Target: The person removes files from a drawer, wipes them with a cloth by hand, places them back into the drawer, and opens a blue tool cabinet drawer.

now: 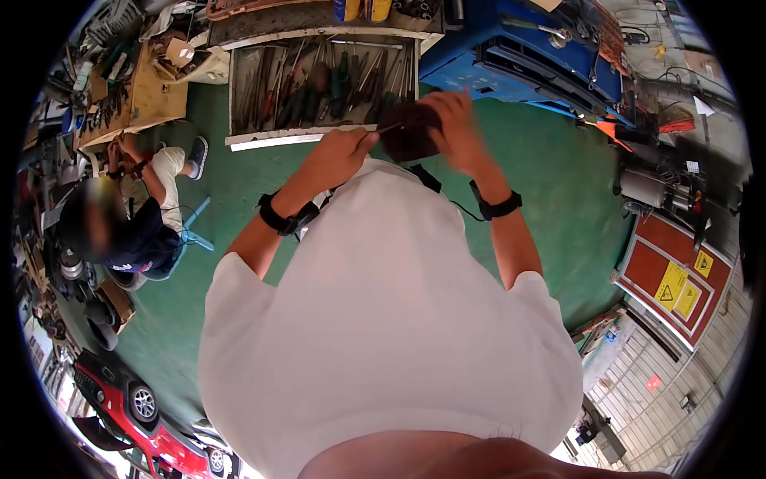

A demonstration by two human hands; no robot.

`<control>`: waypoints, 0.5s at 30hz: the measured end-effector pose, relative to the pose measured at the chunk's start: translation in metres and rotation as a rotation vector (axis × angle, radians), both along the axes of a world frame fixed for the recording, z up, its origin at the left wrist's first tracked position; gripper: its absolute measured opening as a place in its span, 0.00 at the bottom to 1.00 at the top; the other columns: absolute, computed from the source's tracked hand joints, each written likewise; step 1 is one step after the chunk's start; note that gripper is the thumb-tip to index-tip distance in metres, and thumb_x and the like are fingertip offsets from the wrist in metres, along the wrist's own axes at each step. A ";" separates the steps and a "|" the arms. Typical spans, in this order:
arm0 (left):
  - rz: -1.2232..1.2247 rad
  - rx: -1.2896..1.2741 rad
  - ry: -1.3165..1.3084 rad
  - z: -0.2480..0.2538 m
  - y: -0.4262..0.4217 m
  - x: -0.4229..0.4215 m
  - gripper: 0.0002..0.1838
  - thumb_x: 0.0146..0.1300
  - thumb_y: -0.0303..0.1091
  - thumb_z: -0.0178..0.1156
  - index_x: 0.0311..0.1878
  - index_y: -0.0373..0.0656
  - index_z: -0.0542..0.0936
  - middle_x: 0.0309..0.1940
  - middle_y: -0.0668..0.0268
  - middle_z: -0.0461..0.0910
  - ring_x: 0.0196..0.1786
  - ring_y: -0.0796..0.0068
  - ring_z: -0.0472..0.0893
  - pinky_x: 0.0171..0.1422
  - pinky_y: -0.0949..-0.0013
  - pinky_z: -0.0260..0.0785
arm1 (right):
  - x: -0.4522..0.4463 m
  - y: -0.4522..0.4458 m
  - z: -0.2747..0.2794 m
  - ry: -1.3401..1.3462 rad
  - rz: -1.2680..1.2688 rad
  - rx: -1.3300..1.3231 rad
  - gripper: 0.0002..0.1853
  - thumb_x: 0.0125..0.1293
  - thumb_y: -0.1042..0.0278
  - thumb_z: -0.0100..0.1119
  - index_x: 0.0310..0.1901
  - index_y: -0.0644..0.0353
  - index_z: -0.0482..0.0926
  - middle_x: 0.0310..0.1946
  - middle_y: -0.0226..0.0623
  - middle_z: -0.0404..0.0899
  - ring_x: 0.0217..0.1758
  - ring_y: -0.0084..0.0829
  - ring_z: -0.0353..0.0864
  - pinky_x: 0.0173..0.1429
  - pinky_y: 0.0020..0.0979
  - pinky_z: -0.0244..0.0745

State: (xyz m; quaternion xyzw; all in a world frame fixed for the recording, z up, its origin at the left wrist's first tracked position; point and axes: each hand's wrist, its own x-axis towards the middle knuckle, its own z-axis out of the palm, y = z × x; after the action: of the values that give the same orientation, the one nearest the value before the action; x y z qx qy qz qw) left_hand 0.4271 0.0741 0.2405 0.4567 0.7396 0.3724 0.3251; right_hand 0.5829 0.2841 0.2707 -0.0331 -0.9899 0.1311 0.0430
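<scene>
My left hand (339, 153) is closed around what looks like a screwdriver, its handle hidden in my fist. The thin metal shaft (389, 127) points right, against a dark red cloth (408, 137). On the cloth's right side, the fingers of my right hand (456, 128) grip it, slightly blurred. Just beyond both hands is an open drawer (271, 140) with several screwdrivers (339, 84) lying in it, handles of green, red and black among them.
Right of the drawer stands a blue tool cabinet (503, 72) with tools on top. A seated person (152, 203) works at a cluttered wooden bench (155, 100) on the left. Lower left is a red car (152, 423); a red-brown panel (650, 263) with warning labels is at right.
</scene>
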 end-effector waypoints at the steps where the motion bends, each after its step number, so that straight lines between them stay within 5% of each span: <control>1: 0.006 0.001 -0.004 0.003 0.001 0.000 0.18 0.74 0.42 0.53 0.35 0.34 0.78 0.23 0.44 0.76 0.28 0.41 0.77 0.31 0.51 0.65 | 0.002 0.010 -0.001 0.058 -0.061 -0.036 0.26 0.59 0.69 0.64 0.60 0.60 0.71 0.59 0.40 0.72 0.64 0.47 0.67 0.75 0.52 0.53; 6: -0.006 -0.086 0.094 -0.001 -0.001 0.003 0.21 0.73 0.46 0.53 0.34 0.35 0.78 0.22 0.46 0.77 0.26 0.43 0.76 0.31 0.51 0.66 | 0.009 0.028 -0.019 0.187 -0.263 -0.147 0.19 0.63 0.66 0.60 0.54 0.65 0.75 0.52 0.47 0.76 0.56 0.51 0.70 0.64 0.47 0.64; 9: 0.000 -0.086 0.049 -0.013 -0.015 0.002 0.22 0.73 0.47 0.53 0.31 0.36 0.78 0.19 0.48 0.76 0.24 0.44 0.76 0.31 0.50 0.66 | 0.014 0.033 -0.035 0.033 -0.304 -0.150 0.17 0.65 0.63 0.58 0.49 0.68 0.78 0.49 0.49 0.77 0.50 0.51 0.74 0.59 0.46 0.69; 15: -0.008 -0.316 -0.001 -0.002 -0.043 -0.011 0.23 0.72 0.49 0.53 0.30 0.39 0.80 0.18 0.51 0.76 0.26 0.46 0.77 0.31 0.53 0.67 | 0.024 0.043 -0.032 0.158 -0.429 -0.575 0.13 0.62 0.64 0.59 0.41 0.66 0.80 0.46 0.47 0.79 0.45 0.50 0.78 0.50 0.42 0.75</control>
State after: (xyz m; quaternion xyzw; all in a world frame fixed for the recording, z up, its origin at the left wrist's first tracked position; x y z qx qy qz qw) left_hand 0.4164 0.0314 0.2380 0.4023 0.7872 0.2502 0.3948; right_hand 0.6067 0.3271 0.2392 -0.2406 -0.8766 0.3943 0.1350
